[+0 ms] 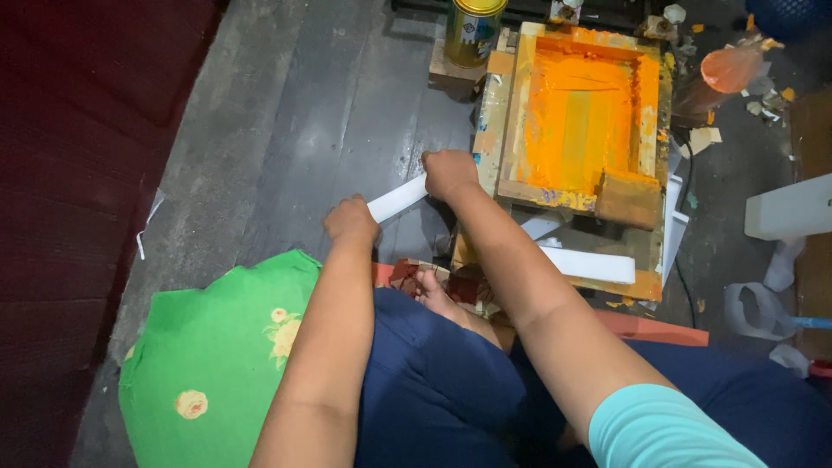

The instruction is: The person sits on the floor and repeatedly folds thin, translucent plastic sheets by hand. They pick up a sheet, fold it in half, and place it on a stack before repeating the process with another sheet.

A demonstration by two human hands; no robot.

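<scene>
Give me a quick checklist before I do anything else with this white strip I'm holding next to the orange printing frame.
1. Both hands on the white strip: ok; left hand and right hand each grip one end.
2. Strip off the floor: ok, it spans between the hands.
3. Strip free of orange ink: ok on the part showing; the ends are hidden in the fists.
4. Printing frame lying flat: ok.
5. Squeegee parked: ok, it rests at the frame's near corner.
6. Spray can upright: ok, beside the frame.
</scene>
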